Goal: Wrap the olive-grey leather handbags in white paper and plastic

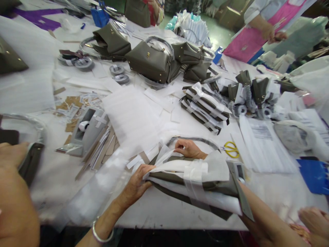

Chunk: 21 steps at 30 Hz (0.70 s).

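Near the table's front edge lies a flattened olive-green handbag [177,179], layered with white wrapping sheets [164,167] and bound by a clear band [191,178]. My left hand [137,183], with a bangle on its wrist, grips the bag's left end between thumb and fingers. Reaching across behind the bag, my right hand [190,149] has its fingers curled in a pinch at the edge of a thin white sheet. A plastic-wrapped handle [203,140] arches behind that hand. The bag hides part of my right forearm.
A grey tape dispenser [88,128] and cardboard strips [102,151] stand left. Yellow-handled scissors [231,150] lie right. Wrapped bundles [205,106] and olive handbags [150,60] sit farther back. Co-workers' hands [11,156] show at the left, lower right and far side.
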Each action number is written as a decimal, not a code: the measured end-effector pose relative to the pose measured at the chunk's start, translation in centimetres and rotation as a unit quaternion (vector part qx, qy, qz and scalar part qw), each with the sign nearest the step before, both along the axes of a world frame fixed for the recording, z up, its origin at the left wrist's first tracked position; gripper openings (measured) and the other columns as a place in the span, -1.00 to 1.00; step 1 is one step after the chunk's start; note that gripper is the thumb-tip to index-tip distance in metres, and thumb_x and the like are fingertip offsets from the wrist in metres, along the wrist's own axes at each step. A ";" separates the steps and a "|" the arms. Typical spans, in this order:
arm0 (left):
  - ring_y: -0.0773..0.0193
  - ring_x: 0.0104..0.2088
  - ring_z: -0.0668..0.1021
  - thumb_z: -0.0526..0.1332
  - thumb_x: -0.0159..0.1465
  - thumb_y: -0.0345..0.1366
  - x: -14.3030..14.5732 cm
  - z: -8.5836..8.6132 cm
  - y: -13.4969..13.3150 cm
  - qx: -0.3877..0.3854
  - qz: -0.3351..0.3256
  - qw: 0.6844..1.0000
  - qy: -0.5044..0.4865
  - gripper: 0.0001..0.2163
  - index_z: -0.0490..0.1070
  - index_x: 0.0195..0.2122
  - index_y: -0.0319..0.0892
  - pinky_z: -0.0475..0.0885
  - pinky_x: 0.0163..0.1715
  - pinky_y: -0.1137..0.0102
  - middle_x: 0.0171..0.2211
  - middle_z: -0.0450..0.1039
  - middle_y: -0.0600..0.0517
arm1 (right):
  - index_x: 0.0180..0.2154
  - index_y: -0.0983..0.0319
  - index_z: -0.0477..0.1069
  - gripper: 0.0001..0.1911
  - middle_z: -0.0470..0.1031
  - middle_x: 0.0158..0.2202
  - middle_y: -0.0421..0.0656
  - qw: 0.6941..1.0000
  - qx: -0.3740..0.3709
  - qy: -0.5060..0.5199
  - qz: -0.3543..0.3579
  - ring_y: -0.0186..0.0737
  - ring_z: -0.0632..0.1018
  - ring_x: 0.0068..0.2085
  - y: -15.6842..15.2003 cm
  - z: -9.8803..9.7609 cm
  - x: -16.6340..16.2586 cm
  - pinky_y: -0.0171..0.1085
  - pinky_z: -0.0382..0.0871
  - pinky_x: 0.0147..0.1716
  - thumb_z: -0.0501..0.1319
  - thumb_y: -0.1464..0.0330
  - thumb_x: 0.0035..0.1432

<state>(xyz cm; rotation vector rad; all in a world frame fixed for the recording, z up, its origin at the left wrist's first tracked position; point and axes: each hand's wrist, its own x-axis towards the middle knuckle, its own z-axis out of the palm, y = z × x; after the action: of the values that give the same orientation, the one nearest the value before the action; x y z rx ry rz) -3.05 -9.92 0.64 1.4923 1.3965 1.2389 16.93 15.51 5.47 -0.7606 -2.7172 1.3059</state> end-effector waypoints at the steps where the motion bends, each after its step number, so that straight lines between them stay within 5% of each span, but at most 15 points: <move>1: 0.11 0.02 0.48 0.22 0.33 -0.26 0.0 0.0 0.0 0.002 0.000 1.000 0.001 -0.62 0.31 0.17 -0.04 0.44 0.04 0.20 -0.01 0.44 -0.08 | -0.42 0.12 0.45 -0.71 0.52 -0.37 -0.07 1.000 0.020 -0.002 0.007 -0.12 0.48 -0.28 0.0 0.3 0.0 -0.11 0.36 -0.18 0.19 0.08 0.20; 7: 0.10 0.04 0.47 0.20 0.35 -0.25 0.1 0.0 0.1 0.000 -0.004 1.000 0.004 -0.60 0.27 0.21 -0.05 0.44 0.06 0.18 0.02 0.41 -0.10 | -0.52 0.02 0.44 -0.84 0.52 -0.31 -0.01 0.997 0.080 -0.017 0.017 -0.06 0.49 -0.20 0.0 1.9 -0.4 -0.04 0.32 -0.05 0.29 0.26 0.11; 21: 0.06 0.05 0.47 0.19 0.34 -0.24 0.2 0.3 -0.2 -0.011 0.002 0.999 0.030 -0.63 0.31 0.18 -0.08 0.42 0.08 0.10 0.02 0.43 -0.13 | -0.47 0.11 0.38 -0.91 0.37 -0.62 -0.21 0.990 -0.008 -0.003 -0.140 -0.26 0.33 -0.57 -1.4 1.0 0.3 -0.20 0.24 -0.50 0.22 0.26 0.02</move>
<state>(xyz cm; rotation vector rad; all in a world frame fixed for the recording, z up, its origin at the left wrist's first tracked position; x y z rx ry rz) -2.87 -10.12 0.98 1.5232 1.4484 1.1877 17.20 14.10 6.42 -1.0993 -2.4904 1.2622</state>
